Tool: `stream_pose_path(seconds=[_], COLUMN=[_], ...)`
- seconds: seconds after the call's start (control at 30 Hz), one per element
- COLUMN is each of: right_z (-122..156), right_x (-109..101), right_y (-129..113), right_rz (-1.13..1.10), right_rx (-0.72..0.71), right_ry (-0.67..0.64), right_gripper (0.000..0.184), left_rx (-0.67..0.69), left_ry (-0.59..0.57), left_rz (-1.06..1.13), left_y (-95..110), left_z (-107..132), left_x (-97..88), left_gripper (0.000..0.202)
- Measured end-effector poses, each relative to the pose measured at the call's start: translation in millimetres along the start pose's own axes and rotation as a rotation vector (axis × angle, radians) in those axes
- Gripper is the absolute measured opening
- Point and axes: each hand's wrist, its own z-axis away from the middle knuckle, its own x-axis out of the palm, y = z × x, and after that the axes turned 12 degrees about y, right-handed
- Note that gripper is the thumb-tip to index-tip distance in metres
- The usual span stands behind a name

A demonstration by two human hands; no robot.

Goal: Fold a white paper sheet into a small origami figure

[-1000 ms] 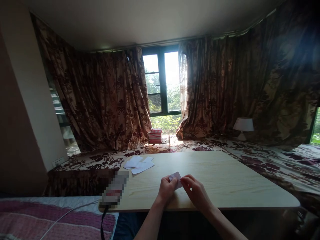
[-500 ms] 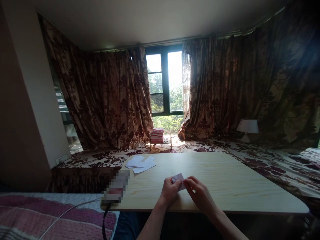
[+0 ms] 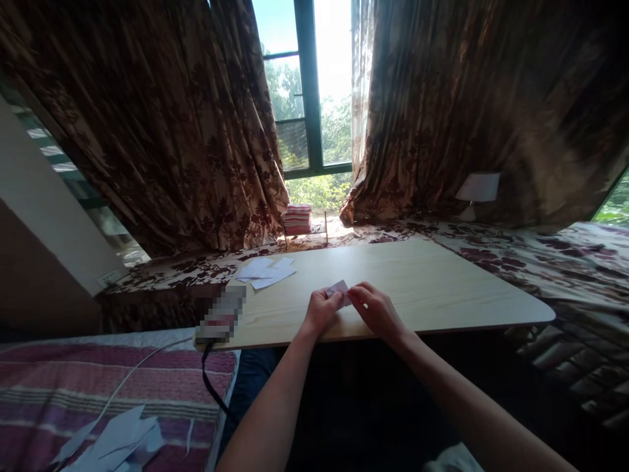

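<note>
A small folded piece of pale paper (image 3: 339,289) rests on the light wooden table (image 3: 432,282), near its front edge. My left hand (image 3: 322,310) pinches the paper's left side with curled fingers. My right hand (image 3: 376,308) grips its right side, fingers closed over it. Both forearms reach in from the bottom of the view.
Several loose white paper sheets (image 3: 265,271) lie at the table's far left. A blurred-out object (image 3: 221,314) with a black cable sits on the left corner. More paper scraps (image 3: 115,439) lie on a striped blanket at lower left. A lamp (image 3: 476,191) and floral curtains stand behind.
The view has tilted downward, showing more of my arms and the blanket. Both hands stay on the folded paper in the same spot on the table.
</note>
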Motion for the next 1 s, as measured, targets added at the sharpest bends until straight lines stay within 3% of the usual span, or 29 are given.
stream_pose_path(seconds=[0.23,1.0], right_z=[1.9,4.2], right_x=[0.7,1.4], right_y=[2.7,4.2], right_rz=[0.006,0.045], right_rx=[-0.009,0.054], right_ry=[-0.021,0.005], right_gripper=[0.02,0.016], left_rx=[-0.005,0.021], left_ry=[0.0,-0.052], left_rz=[0.032,0.055], left_y=[-8.6,-0.5], left_z=[-4.8,1.3], left_x=[2.6,2.2], left_gripper=[0.032,0.032])
